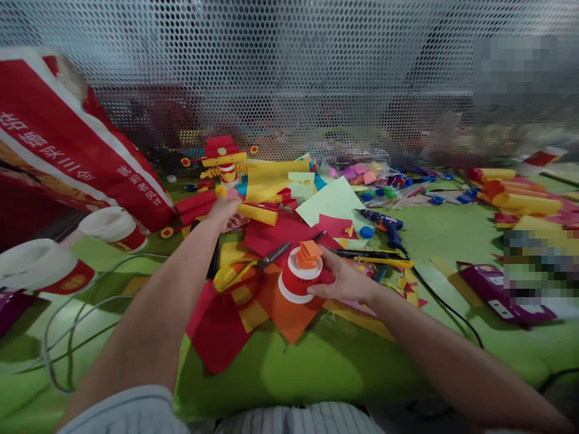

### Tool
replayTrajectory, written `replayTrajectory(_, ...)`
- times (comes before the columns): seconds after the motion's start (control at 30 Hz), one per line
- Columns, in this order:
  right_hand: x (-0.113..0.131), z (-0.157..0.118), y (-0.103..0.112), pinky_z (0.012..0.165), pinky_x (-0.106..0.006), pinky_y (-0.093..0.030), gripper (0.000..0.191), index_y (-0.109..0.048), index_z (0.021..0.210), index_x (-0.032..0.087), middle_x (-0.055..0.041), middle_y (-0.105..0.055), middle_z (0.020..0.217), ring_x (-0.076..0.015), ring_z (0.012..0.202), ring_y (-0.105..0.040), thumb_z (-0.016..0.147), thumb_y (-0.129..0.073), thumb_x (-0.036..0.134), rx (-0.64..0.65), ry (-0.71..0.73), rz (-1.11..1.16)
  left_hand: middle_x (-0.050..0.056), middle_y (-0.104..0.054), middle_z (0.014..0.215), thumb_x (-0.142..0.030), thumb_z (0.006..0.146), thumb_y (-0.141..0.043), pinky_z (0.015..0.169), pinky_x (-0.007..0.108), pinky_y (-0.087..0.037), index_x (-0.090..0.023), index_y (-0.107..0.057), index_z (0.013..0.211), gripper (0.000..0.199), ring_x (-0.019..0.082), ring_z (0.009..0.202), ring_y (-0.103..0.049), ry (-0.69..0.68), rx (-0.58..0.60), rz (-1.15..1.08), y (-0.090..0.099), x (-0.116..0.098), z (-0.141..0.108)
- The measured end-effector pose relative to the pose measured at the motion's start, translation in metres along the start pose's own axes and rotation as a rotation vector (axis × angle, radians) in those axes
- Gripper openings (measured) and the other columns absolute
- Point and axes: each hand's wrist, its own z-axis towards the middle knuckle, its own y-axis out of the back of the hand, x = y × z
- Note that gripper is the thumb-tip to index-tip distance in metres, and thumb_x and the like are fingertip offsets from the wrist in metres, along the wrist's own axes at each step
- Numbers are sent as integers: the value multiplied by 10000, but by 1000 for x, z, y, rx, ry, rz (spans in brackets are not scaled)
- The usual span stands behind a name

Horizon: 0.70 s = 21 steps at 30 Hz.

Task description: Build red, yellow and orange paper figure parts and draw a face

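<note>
My right hand [341,278] is closed around the side of a red paper cup [296,282] with white rims, over an orange sheet [289,322]. A folded orange paper strip [309,254] sits on the cup's top. Farther off, my left hand [226,214] has its fingers curled at the near end of a rolled yellow paper [260,214]; its fingertips are partly hidden. Red rolled paper [195,206] lies just left of that hand. Yellow-handled scissors [237,272] rest between my arms. Behind the left hand stands a decorated cup figure [226,163] with a red paper hat.
Stacked paper cups [111,228] and a large red bag [85,138] stand at left, near a grey cable [72,325]. A glue gun [384,223] lies right of centre; its black cord [446,298] crosses the table. A purple device [504,292] lies at right. Perforated metal [289,78] closes the back.
</note>
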Motion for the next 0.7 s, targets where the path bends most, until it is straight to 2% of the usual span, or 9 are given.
replayTrajectory(0.2, 1, 0, 2, 898, -384, -470, 649, -437, 1183, 186, -97, -585, 1176, -223, 1059, -573, 629, -750, 313, -4, -45, -106, 53, -524, 369, -320, 778, -544, 293, 187, -208, -151, -565, 606, 242, 106, 258, -383, 106, 83, -8, 0, 1, 17)
replayTrajectory(0.37, 1, 1, 2, 898, -407, -464, 664, -435, 1186, 192, -99, -596, 1160, -236, 1053, -576, 621, -747, 346, 1, -86, -127, 59, -598, 420, -312, 718, -643, 297, 176, -228, -164, -568, 649, 180, 108, 266, -426, 150, 181, -34, 0, 5, 23)
replayTrajectory(0.53, -3, 2, 3, 904, -425, -462, 673, -436, 1202, 200, -100, -585, 1183, -247, 1063, -573, 623, -741, 357, 19, -94, -150, 59, -646, 504, -288, 695, -680, 312, 181, -310, -163, -546, 688, 183, 125, 306, -504, 75, 231, -129, -2, 5, 13)
replayTrajectory(0.7, -6, 2, 3, 935, -426, -443, 681, -425, 1217, 211, -94, -565, 1216, -242, 1093, -554, 632, -743, 351, 27, -83, -133, 12, -640, 549, -277, 692, -687, 364, 174, -383, -167, -507, 683, 211, 104, 357, -545, -104, 200, -263, -4, 6, -16)
